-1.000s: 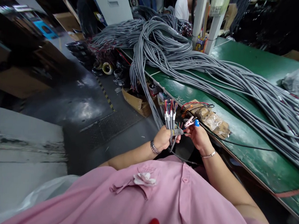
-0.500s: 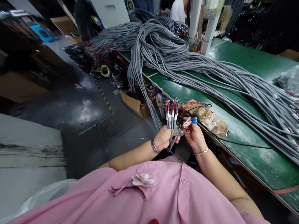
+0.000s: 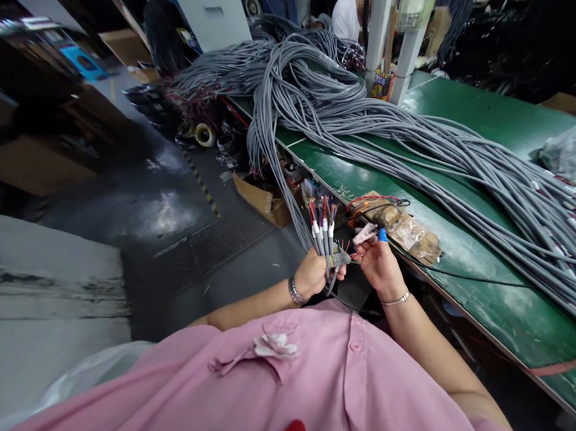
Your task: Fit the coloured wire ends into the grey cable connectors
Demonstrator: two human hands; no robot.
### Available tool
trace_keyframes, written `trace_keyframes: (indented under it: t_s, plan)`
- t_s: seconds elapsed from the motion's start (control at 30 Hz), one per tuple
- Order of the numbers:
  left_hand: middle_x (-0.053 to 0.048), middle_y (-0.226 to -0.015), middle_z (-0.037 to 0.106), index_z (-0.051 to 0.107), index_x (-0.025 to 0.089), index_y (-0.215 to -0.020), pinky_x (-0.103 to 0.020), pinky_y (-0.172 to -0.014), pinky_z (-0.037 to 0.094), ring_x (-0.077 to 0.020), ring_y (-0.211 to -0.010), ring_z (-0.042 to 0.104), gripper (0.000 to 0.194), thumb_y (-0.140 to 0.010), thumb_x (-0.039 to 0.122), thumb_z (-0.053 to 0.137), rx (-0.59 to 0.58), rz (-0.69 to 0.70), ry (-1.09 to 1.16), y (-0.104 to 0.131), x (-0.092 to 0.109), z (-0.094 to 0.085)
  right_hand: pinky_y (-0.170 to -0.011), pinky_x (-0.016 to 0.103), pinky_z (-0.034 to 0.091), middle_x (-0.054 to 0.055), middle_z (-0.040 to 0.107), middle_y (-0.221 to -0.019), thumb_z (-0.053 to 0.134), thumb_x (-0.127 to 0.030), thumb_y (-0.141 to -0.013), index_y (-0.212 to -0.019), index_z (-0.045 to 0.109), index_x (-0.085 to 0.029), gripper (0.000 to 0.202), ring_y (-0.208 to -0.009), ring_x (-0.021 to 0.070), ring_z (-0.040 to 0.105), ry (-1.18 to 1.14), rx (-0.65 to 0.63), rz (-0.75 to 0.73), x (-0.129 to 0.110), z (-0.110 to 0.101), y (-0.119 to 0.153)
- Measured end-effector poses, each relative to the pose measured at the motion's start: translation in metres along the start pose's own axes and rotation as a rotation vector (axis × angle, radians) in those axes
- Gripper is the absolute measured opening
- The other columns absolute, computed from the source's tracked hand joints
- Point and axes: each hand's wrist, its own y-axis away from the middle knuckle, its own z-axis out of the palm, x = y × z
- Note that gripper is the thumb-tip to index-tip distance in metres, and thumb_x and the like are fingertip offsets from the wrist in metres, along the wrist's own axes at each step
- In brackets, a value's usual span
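My left hand (image 3: 311, 274) is closed around a bunch of grey cables (image 3: 321, 243) in front of my chest. White bands ring their upper ends, where thin coloured wires (image 3: 324, 210) fan out. A grey cloth cover with a yellow stripe (image 3: 336, 260) lies over the left thumb. Beside its tip, a few fine red and green wires stick out. Just to the right, my right hand (image 3: 382, 267) has its fingers closed on a small pink clip-like tool (image 3: 365, 234). Blue wrapping (image 3: 382, 234) covers one fingertip of that hand.
Long grey cables (image 3: 322, 121) lie heaped across the green table (image 3: 481, 113). A taped piece of cardboard (image 3: 410, 235) with red and black wires sits at the table's near edge. Below stands an open carton (image 3: 257, 198). A person in white (image 3: 345, 18) is at the back.
My right hand has shifted slightly right and the pink tool has turned and come away from the thumb cover. The cable bunch in my left hand has tilted a little left.
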Motion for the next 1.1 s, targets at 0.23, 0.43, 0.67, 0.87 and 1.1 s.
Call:
trace_keyframes:
  t_s: [0.23, 0.43, 0.67, 0.87, 1.1]
  plan:
    - [-0.001, -0.054, 0.060, 0.064, 0.013, -0.070, -0.024, -0.046, 0.047, -0.0111, -0.047, 0.055, 0.025, -0.063, 0.035, 0.074, 0.087, 0.051, 0.028, 0.001, 0.001, 0.007, -0.056, 0.021, 0.049, -0.001, 0.062, -0.074, 0.066, -0.051, -0.078, -0.085, 0.065, -0.021, 0.032, -0.062, 0.0099, 0.055, 0.094, 0.056, -0.023, 0.000, 0.005, 0.002]
    - [-0.001, -0.054, 0.060, 0.065, 0.013, -0.070, -0.023, -0.046, 0.047, -0.0107, -0.047, 0.055, 0.023, -0.065, 0.033, 0.073, 0.097, 0.059, 0.029, -0.002, 0.002, 0.007, -0.059, 0.022, 0.050, -0.001, 0.062, -0.076, 0.069, -0.049, -0.077, -0.085, 0.065, -0.021, 0.029, -0.062, 0.0095, 0.053, 0.115, 0.062, -0.035, -0.003, 0.010, 0.003]
    - [-0.001, -0.054, 0.060, 0.064, 0.012, -0.069, -0.023, -0.045, 0.047, -0.0118, -0.047, 0.056, 0.023, -0.064, 0.032, 0.074, 0.087, 0.045, 0.040, -0.003, 0.000, 0.006, -0.056, 0.023, 0.047, 0.001, 0.062, -0.073, 0.061, -0.056, -0.081, -0.081, 0.066, -0.020, 0.037, -0.060, 0.0104, 0.052, 0.196, 0.104, -0.214, 0.006, 0.007, 0.000]
    - [-0.002, -0.053, 0.060, 0.064, 0.012, -0.067, -0.024, -0.047, 0.048, -0.0114, -0.047, 0.056, 0.023, -0.063, 0.033, 0.073, 0.108, 0.035, 0.022, -0.007, -0.003, 0.008, -0.061, 0.026, 0.050, 0.000, 0.064, -0.076, 0.066, -0.055, -0.077, -0.081, 0.065, -0.022, 0.033, -0.062, 0.0114, 0.054, 0.087, 0.066, -0.111, 0.005, 0.009, -0.010]
    - [-0.002, -0.054, 0.060, 0.061, 0.012, -0.063, -0.023, -0.046, 0.048, -0.0113, -0.048, 0.056, 0.028, -0.061, 0.037, 0.076, 0.111, 0.012, -0.015, -0.007, -0.006, 0.008, -0.058, 0.025, 0.049, 0.001, 0.064, -0.076, 0.066, -0.059, -0.075, -0.077, 0.064, -0.022, 0.038, -0.062, 0.0118, 0.054, 0.057, 0.076, -0.102, 0.007, 0.011, -0.009]
